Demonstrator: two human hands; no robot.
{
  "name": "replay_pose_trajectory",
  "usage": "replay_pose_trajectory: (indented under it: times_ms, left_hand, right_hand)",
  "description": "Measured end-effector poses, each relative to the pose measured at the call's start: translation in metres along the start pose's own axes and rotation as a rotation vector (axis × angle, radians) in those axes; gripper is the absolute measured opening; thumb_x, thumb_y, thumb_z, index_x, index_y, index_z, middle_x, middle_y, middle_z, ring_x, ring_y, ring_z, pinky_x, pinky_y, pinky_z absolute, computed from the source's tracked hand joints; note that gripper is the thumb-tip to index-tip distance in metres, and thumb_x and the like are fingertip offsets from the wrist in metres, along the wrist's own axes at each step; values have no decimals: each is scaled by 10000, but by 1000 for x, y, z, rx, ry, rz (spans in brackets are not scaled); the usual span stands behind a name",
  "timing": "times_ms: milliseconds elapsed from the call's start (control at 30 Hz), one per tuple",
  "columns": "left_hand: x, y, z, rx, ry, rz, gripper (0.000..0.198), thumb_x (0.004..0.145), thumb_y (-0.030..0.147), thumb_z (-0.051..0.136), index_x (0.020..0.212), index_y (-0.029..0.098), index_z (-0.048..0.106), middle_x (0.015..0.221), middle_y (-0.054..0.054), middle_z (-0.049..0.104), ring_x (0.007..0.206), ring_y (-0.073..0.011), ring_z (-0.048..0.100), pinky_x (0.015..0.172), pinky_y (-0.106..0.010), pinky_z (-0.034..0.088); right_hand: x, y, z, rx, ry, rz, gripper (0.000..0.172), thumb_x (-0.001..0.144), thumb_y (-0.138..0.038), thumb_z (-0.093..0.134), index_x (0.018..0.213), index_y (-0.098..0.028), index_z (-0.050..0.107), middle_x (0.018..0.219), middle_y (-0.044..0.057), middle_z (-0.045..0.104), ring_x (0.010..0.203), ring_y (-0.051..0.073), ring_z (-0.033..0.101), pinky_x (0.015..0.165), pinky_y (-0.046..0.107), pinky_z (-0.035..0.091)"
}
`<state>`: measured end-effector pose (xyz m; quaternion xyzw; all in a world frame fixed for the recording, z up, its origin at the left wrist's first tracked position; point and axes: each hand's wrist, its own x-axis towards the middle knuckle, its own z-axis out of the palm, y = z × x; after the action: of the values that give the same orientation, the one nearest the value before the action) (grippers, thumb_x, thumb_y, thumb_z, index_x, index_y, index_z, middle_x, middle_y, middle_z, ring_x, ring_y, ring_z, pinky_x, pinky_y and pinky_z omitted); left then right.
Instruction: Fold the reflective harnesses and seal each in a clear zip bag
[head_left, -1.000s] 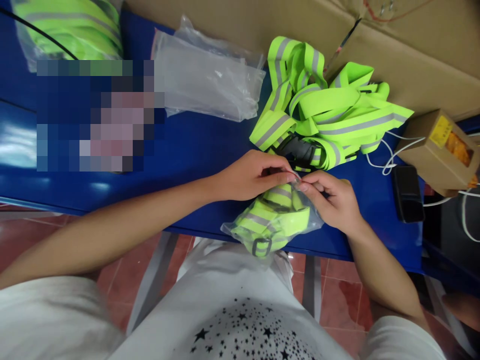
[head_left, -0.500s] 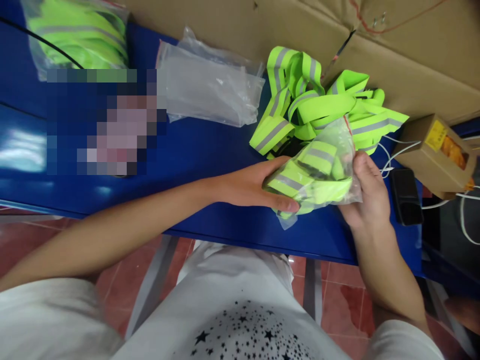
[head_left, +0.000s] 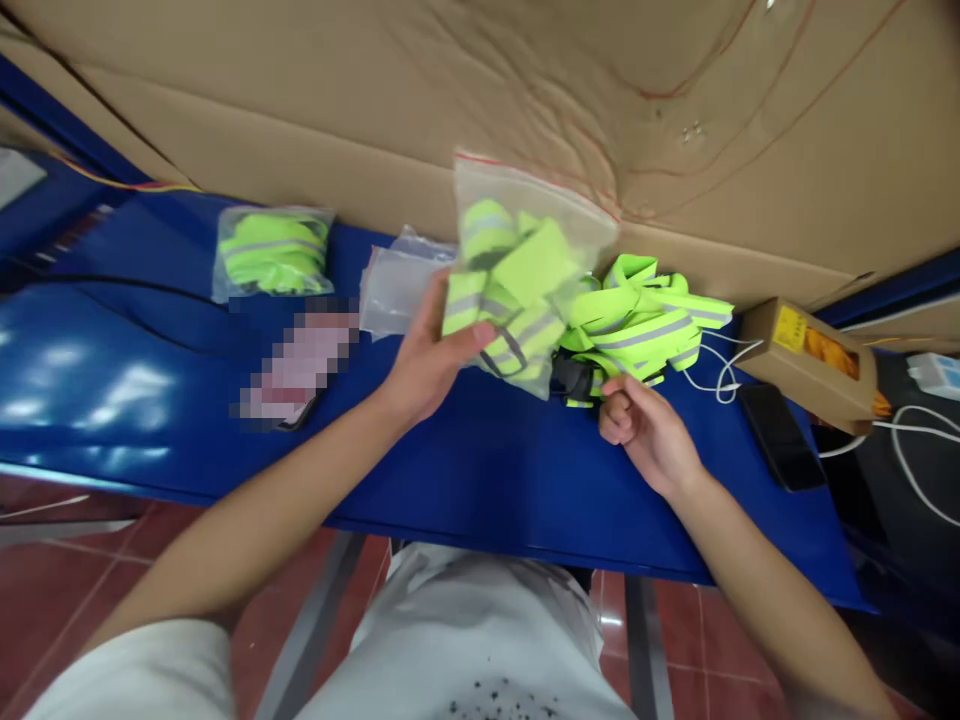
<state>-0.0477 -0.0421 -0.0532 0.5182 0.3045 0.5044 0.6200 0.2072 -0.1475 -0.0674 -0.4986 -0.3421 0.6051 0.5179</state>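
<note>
My left hand grips a clear plastic bag stuffed with a folded neon-yellow reflective vest and holds it up above the blue table. My right hand hovers just right of it with fingers loosely curled and nothing in them. It is close to the loose pile of neon-yellow reflective vests and a black buckle at that pile's near edge.
A stack of clear plastic bags lies behind my left hand. Another bagged vest sits at the far left. A cardboard box, a black phone and white cables are at the right. Cardboard sheets line the back.
My left hand has lifted the filled bag up and to the left. My right hand let go of it and dropped toward the vest pile. The camera has tilted upward.
</note>
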Motion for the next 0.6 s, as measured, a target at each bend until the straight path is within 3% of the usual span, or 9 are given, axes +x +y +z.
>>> replay_pose_trajectory:
  times_ms: [133,233,333,433,600]
  left_hand:
    - [7,-3,-2,-116,1,-43,636,859,562,732,1406,299,537,1440,-90,633,1290,-331,640,935,-418,583]
    - [6,-13,-3,-126,-34,-172,681,820,510,777,1413,294,521,1384,-86,671,1219,-311,684,875,-387,589]
    - [3,-20,-5,-66,-55,-235,703,767,498,809,1380,271,552,1296,-83,717,1142,-312,720,812,-365,587]
    - [5,-14,-8,-55,-42,-145,639,786,529,770,1337,262,590,1285,-76,725,1162,-315,710,829,-380,588]
    - [16,12,-12,-15,95,65,510,920,633,574,1280,279,647,1221,-32,751,1259,-319,646,928,-444,568]
  right_hand:
    - [-5,2,1,-30,-101,4,337,958,-523,683,1039,-198,716,696,-20,549,586,119,512,529,269,379]
    - [-8,1,2,-17,-191,40,347,967,-525,674,1036,-188,719,737,-5,584,613,120,534,542,263,394]
    - [-9,0,1,-17,-193,49,344,951,-521,695,995,-181,719,710,-7,576,608,117,516,546,258,394]
    - [-7,-1,-2,-3,-172,51,333,936,-509,715,977,-178,717,698,-11,567,603,117,501,539,255,384]
    - [-7,-1,-3,26,-197,50,311,940,-489,715,973,-179,714,701,-15,557,602,115,490,542,258,374]
